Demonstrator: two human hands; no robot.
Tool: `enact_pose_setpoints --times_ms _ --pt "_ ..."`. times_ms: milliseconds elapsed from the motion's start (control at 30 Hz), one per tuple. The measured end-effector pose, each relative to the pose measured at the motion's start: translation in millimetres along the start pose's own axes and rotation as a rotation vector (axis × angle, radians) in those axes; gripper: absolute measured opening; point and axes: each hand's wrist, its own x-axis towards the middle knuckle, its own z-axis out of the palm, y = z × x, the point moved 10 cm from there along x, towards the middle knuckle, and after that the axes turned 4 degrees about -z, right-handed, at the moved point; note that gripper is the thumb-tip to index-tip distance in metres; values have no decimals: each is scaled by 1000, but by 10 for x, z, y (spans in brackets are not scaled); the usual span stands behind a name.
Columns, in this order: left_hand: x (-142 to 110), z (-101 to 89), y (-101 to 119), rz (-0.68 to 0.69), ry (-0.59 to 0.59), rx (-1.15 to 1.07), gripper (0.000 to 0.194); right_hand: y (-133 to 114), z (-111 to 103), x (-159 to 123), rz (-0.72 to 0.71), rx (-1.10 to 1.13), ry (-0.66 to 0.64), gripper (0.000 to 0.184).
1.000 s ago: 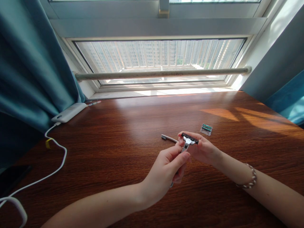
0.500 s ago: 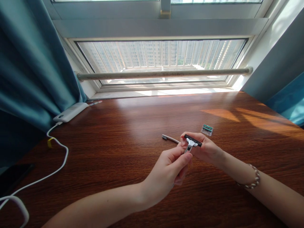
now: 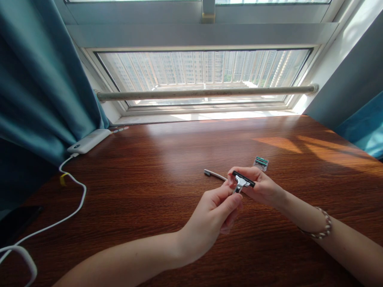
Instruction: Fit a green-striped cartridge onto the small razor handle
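Observation:
A razor (image 3: 241,181) with a silver neck and a black head is between my hands, its head pointing up and away from me. My left hand (image 3: 214,217) is closed around the handle, thumb along the front; most of the handle is hidden in the grip. Curled behind the head, my right hand (image 3: 263,185) pinches it at the edges with its fingertips. Just beyond the hands lies a brush (image 3: 216,174) with dark bristles and a pale handle, partly covered by the fingers. Behind my right hand is a small clear case (image 3: 261,163) holding green-striped razor cartridges.
The brown wooden table (image 3: 143,191) runs up to a window with a metal rail (image 3: 206,94). At the left, a white power bank (image 3: 89,141) has a white cable (image 3: 83,199) trailing forward. A dark flat object (image 3: 20,223) sits at the left edge, near a blue curtain (image 3: 38,79).
The razor head has tilted slightly and shifted a little to the right. My right wrist has moved a touch to the right; both hands keep their places on the razor.

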Motion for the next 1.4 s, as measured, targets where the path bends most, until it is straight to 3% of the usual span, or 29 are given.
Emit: enact_pose_setpoints --times_ms 367,667,967,1133,1300,1400 --pt "-38 37 49 20 -23 15 31 -52 72 19 6 -96 -44 48" --pt "-8 -22 -8 -28 1 -87 27 -42 -81 -18 -28 -76 85 48" --pt "12 20 -46 -47 -32 -178 28 -86 -76 4 -21 -51 105 48" --pt "164 -77 17 34 -73 -218 29 31 -197 23 -41 -3 197 52" --pt "463 -370 55 165 -110 -287 17 141 -505 -63 -112 -359 448 32" --pt "587 -469 -47 126 -152 -324 17 65 -493 -94 -144 -621 495 29"
